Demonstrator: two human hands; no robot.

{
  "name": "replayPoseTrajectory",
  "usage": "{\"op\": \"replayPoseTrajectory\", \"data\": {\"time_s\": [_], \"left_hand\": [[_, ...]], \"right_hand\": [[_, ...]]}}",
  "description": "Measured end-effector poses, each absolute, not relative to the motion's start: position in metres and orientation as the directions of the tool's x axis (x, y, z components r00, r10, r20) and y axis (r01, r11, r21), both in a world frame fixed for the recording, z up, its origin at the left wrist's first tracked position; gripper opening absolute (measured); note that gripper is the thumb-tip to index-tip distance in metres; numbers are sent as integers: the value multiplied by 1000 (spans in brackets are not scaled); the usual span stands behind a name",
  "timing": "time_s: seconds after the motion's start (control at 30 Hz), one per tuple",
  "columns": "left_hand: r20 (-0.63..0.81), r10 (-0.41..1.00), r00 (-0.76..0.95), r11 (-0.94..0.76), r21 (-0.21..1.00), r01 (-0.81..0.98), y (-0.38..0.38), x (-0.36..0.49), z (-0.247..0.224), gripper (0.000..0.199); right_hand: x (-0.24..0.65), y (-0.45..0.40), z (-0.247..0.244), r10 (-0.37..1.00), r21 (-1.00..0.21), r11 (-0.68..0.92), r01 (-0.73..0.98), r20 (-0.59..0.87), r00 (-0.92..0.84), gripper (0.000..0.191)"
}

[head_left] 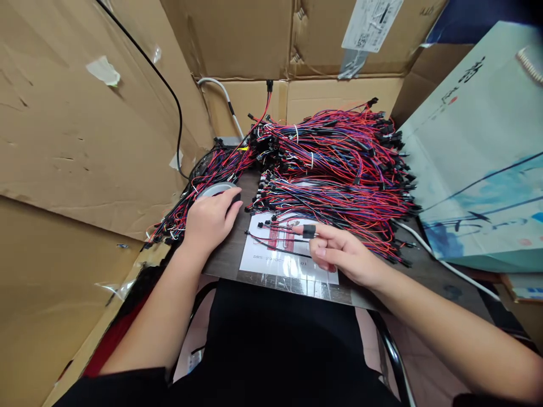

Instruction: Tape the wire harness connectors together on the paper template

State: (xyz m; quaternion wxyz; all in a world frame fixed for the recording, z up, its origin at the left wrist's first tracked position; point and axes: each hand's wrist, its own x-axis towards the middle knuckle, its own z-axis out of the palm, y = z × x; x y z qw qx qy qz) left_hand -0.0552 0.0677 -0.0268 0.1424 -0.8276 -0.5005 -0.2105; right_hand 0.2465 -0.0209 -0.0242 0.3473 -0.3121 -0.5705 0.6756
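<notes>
My left hand [207,222] rests on a grey round-rimmed object [215,189]. Its thumb and index finger close toward a small dark thing [236,198], which I cannot make out. Over a printed white sheet [263,265], my right hand [341,253] has its thumb and lower fingers curled in, and its index finger points left. A black band [309,231] that looks like tape sits around that finger. Thin cables with black connectors [271,237] lie on the sheet and reach toward the right hand; whether its fingers hold one is hidden.
Bundles of red, blue and black cables [339,147] are piled at the back, with another row [331,198] before them. More cables [229,160] lie at the left. Cardboard [241,39] walls the back; a pale paper bag [479,147] stands right. A white cable [445,263] crosses the right side.
</notes>
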Motion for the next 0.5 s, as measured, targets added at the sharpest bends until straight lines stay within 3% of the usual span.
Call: {"op": "replayPoseTrajectory", "data": {"time_s": [0.17,0.33,0.4,0.5], "left_hand": [[345,820,456,-482,-12,876,76,-58,-31,33],[429,795,428,-514,102,852,58,-44,-17,28],[468,776,423,-581,269,768,41,-27,-11,31],[427,769,476,-625,659,418,15,6,-7,25]], "right_hand": [[242,-24,-30,743,-977,-179,-118,-55,-667,68],[238,-26,-35,703,-980,-176,-97,-56,-709,75],[236,-27,-37,711,-985,-148,-93,-40,-702,74],[233,-29,-38,749,-995,-68,-74,-2,-663,73]]}}
